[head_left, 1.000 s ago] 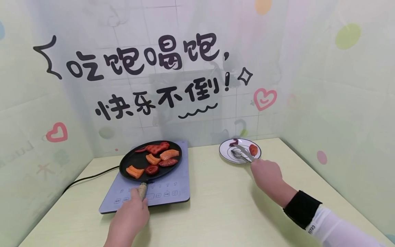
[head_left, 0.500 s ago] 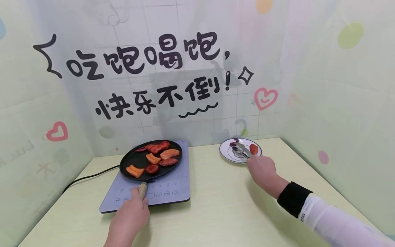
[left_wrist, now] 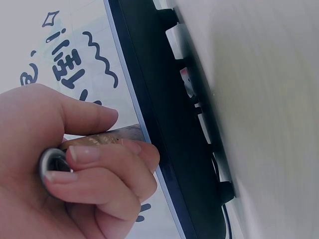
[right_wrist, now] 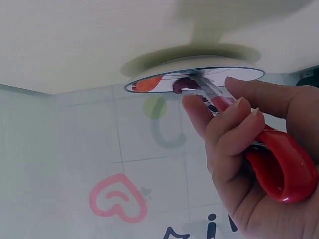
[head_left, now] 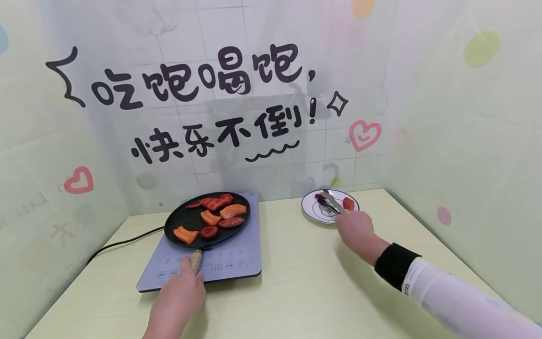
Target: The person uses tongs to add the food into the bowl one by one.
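While the frying pan (head_left: 184,220) is parked on top of the cooktop (head_left: 254,235), its wooden handle (head_left: 195,260) is wrapped by the curled fingers of the left hand (head_left: 179,294) near the cooktop's front edge. Six bits of food can be counted in that pan above the cooktop: a speckled red piece (head_left: 217,203), a salmon-looking slice (head_left: 233,212), a small orange chunk (head_left: 209,217), an orange strip (head_left: 185,234), a round dark-red one (head_left: 209,232) and a ridged reddish one (head_left: 231,222). Well off to the right of the cooktop, a blue-rimmed plate (head_left: 309,208) is set on the table (head_left: 296,273), with a purple piece (right_wrist: 182,84) and an orange-red piece (head_left: 348,204) laid on it. Red-handled tongs (head_left: 333,204) are gripped by the right hand (head_left: 356,230), fingers bent round the handle, and the tips are lowered to the purple piece; whether it's actually pinched can't be told. A black band (head_left: 398,266) is worn on that wrist, next to a white sleeve (head_left: 461,296). Left of the cooktop a black cord (head_left: 123,243) is trailed across the table, and behind the cooktop the wall (head_left: 271,176) is covered in chunky black lettering.
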`<state>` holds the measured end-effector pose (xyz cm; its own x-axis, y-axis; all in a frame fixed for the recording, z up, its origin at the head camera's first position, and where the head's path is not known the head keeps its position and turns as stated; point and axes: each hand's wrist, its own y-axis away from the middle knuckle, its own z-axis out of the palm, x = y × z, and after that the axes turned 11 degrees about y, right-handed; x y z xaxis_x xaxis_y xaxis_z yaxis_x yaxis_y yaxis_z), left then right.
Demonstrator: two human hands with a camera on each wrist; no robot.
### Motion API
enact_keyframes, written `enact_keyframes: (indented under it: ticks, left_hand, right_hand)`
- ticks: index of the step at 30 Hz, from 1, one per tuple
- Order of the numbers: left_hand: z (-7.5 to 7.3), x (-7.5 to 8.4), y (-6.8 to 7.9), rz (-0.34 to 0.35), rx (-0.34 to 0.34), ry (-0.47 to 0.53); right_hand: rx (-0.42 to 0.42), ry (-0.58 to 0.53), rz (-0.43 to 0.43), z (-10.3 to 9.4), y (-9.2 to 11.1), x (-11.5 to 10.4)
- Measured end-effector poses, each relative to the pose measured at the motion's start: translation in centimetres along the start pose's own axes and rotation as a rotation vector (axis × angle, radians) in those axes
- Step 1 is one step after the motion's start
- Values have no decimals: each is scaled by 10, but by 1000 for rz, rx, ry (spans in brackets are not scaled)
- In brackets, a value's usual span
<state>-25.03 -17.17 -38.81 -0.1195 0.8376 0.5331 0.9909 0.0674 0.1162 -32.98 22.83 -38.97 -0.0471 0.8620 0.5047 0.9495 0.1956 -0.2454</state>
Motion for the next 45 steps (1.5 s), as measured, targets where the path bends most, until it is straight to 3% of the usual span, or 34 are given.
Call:
enact_keyframes:
  ticks: [13,23,38,45]
  left_hand:
    - [0,-1,1,-4,2,11]
    - [0,-1,0,-8,-1,11]
    - [-2,-2,-1,-10,3,8]
    - [2,-3,-2,-8,1,12]
  right_hand:
    - [-39,-24,-17,-2,-8,1]
    - [-120,-220,-23,-2,-12,1]
    - [-199,-628,205,14,-4,5]
    - [-209,-656,263,18,3,3]
